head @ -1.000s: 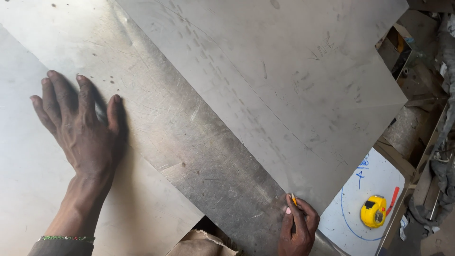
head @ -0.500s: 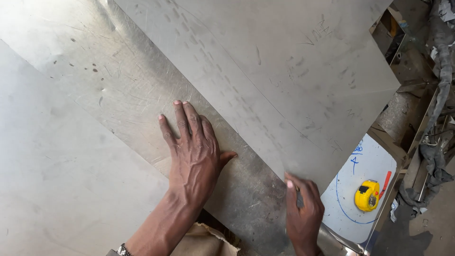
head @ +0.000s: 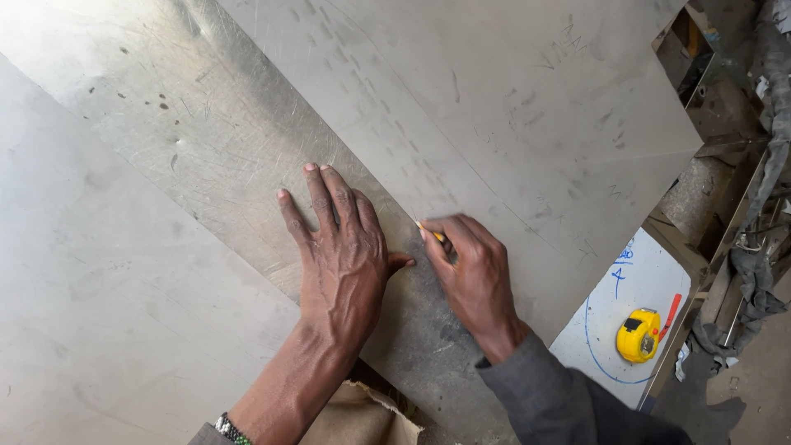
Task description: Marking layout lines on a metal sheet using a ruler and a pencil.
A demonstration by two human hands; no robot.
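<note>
Two hands, pencil (head: 430, 231) seemingly mostly hidden

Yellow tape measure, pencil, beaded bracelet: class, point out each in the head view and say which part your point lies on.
yellow tape measure (head: 638, 335), head view, on its case.
pencil (head: 429, 231), head view, on its tip end beyond the fingers.
beaded bracelet (head: 229, 429), head view, on the beads at the wrist.

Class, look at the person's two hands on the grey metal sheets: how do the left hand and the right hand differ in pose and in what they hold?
The left hand lies flat, fingers spread, and holds nothing; the right hand is curled around a yellow pencil. The left forearm is bare; the right wears a grey sleeve. Both rest on the grey metal sheets.
</note>
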